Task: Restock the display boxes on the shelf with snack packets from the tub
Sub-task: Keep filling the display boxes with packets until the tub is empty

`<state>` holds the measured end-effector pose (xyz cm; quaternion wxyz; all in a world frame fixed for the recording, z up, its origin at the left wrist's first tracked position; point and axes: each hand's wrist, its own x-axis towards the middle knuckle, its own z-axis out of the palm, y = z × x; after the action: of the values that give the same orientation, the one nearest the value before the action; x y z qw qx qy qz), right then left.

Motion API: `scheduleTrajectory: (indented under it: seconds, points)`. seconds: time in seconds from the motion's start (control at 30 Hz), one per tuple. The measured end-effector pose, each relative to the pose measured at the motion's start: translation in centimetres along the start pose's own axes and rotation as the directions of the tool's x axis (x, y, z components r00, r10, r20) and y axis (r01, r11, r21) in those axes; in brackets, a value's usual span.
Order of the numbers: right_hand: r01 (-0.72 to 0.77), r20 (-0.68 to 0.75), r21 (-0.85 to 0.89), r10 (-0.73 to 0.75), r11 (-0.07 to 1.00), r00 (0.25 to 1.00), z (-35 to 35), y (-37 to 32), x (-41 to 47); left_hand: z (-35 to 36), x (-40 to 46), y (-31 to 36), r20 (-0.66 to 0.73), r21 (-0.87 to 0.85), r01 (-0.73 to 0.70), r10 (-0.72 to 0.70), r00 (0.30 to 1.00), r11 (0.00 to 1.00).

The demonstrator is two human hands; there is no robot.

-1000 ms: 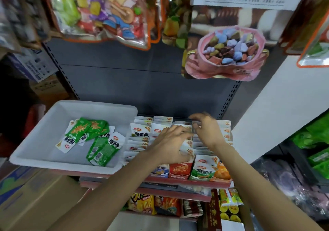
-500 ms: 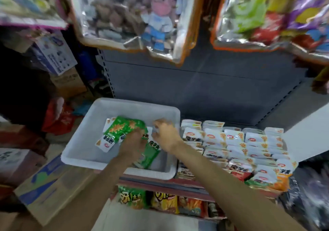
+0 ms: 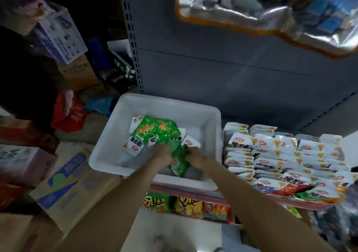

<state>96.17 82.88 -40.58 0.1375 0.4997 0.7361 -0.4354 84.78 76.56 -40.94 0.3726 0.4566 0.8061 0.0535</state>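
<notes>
A white plastic tub stands on the shelf left of the display boxes. Inside it lie several green and white snack packets. Both my hands are down in the tub's near part. My left hand and my right hand each grip a side of green packets between them; the fingers are hidden under the wrappers. The display boxes to the right are packed with rows of white packets, with red, green and orange fronts at the near edge.
Cardboard cartons are stacked on the floor at the left. Large candy bags hang overhead. A lower shelf holds more snack bags. The grey back panel rises behind the tub.
Both hands left the display boxes and moved left into the tub. They now hold green packets at its near side. The view has swung left and down.
</notes>
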Motion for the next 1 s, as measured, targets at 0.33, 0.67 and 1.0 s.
scheduleTrajectory:
  seconds: [0.33, 0.67, 1.0]
  points:
    - [0.131, -0.23, 0.746, 0.067, 0.653, 0.971, -3.6, -2.0, -1.8, -1.0, -4.4, 1.6, -0.52, -0.074, -0.475, 0.373, 0.769, 0.877]
    - [0.464, -0.517, 0.709, -0.057, 0.531, 0.854, -12.6, 2.1, -10.1, -1.6, -6.9, 9.0, -0.569, 0.16, -0.66, 0.615, 0.546, 0.734]
    - [0.655, -0.862, 0.421, 0.051, 0.628, 0.504, -22.2, 15.4, -15.8, 2.9, -6.8, 24.9, -0.321, 0.146, -0.718, 0.719, 0.616, 0.681]
